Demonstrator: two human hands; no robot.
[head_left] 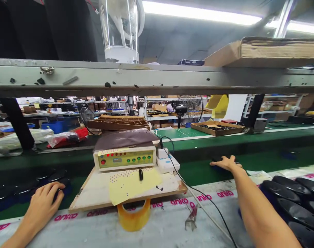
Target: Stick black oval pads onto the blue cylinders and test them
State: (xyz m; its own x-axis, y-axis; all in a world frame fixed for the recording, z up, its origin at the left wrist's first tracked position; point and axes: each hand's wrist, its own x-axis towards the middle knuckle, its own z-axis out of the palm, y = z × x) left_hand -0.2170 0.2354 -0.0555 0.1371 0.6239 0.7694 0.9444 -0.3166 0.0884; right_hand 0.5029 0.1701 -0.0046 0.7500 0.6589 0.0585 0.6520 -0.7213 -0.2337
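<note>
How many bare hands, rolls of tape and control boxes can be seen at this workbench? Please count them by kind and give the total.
Bare hands: 2 (left hand, right hand)
Tape roll: 1
Control box: 1
Total: 4

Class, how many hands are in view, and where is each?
2: the left hand at the glossy black pieces on the left, the right hand over a dark piece on the green surface.

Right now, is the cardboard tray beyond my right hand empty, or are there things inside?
Not empty: black things lie inside the cardboard tray. How full it is, I cannot tell.
</note>
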